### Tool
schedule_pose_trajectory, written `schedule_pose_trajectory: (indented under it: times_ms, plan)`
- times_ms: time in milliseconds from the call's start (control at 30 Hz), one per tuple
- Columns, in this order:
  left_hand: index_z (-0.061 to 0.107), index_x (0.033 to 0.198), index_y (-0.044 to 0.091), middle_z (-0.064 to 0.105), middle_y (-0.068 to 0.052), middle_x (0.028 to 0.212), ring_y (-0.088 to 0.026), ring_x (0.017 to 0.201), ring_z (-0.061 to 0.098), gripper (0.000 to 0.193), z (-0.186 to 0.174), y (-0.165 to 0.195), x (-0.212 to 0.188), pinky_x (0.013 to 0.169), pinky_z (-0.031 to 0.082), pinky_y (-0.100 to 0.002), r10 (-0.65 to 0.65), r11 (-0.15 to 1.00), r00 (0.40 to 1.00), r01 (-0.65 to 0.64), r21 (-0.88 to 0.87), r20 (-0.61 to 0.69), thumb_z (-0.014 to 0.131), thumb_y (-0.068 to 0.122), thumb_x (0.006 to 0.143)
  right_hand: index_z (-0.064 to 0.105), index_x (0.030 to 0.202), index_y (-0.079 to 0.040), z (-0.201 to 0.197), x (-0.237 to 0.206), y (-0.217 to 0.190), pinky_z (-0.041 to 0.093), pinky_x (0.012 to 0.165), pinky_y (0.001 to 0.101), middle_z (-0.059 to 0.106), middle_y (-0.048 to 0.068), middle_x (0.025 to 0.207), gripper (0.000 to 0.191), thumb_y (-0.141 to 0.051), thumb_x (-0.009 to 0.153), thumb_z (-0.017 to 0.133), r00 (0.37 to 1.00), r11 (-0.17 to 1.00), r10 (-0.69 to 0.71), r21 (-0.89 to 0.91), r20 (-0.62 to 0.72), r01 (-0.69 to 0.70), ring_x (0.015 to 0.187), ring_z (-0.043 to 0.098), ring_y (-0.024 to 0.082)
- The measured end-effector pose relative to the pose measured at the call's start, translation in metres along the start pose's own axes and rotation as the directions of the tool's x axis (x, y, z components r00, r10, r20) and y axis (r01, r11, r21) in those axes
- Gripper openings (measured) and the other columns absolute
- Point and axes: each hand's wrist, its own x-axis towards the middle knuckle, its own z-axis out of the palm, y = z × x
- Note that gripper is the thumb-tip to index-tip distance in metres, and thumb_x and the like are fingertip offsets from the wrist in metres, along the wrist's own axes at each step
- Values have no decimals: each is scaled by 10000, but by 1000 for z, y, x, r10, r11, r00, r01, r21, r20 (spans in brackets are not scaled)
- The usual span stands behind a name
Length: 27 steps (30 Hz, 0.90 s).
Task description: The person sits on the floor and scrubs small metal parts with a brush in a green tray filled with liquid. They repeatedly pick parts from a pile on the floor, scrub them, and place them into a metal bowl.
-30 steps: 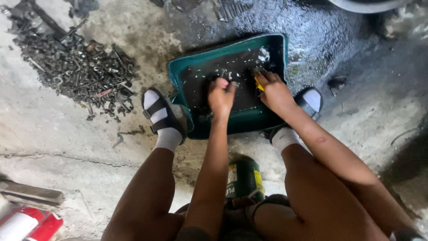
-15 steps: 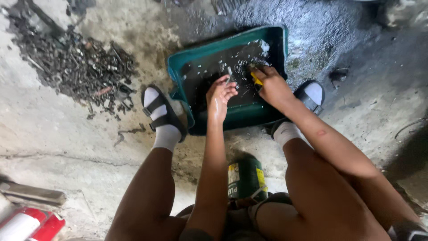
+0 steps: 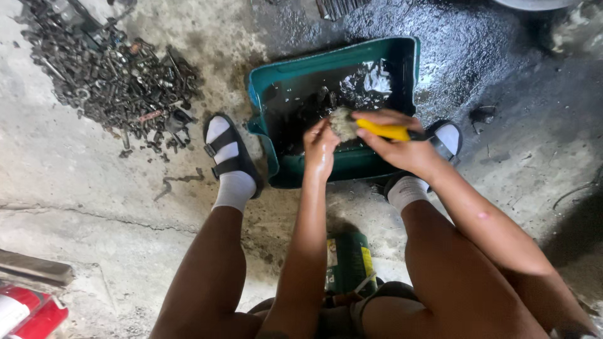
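Dark, greasy metal scrap (image 3: 110, 78) lies heaped in the upper left of the frame. At centre your left hand (image 3: 320, 145) pinches a small part you cannot make out, over the green tray (image 3: 270, 157) of black liquid. Just right of it, your right hand (image 3: 399, 141) grips a yellow-handled brush (image 3: 370, 129), bristles touching the left fingertips.

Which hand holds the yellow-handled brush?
The right hand grips the yellow-handled brush; the left hand only pinches something small at its bristles.
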Motion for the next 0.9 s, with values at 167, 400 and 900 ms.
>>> schedule_pose_trajectory:
  times_ms: [167, 400, 900]
  plan:
    - [660, 1220, -96, 753, -196, 1138, -296, 1043, 761, 428, -6, 2, -8, 961, 609, -441, -40, 999, 999, 39, 38, 35, 597, 290, 1047, 723, 1258, -52, -2, 12, 6, 588, 842, 342, 733, 146, 1140, 237, -103, 1027, 738, 988, 985, -85, -158, -129, 64, 966, 728, 242]
    - [671, 1128, -174, 689, -195, 1045, -223, 890, 623, 417, 1, -11, -8, 817, 534, -410, 100, 991, 991, -91, 96, -90, 626, 240, 1153, 706, 1192, 27, 9, -1, -1, 559, 815, 340, 731, 176, 1043, 264, -90, 960, 752, 961, 959, -265, -123, -83, 255, 888, 702, 301]
    - [702, 1137, -61, 763, -171, 1080, -233, 948, 750, 320, -20, 11, -9, 920, 606, -374, 40, 996, 998, -36, 85, -46, 603, 237, 1079, 655, 1375, -69, -4, 12, 15, 569, 899, 403, 688, 193, 1140, 407, -23, 981, 745, 991, 942, 73, -318, -110, -105, 981, 695, 377]
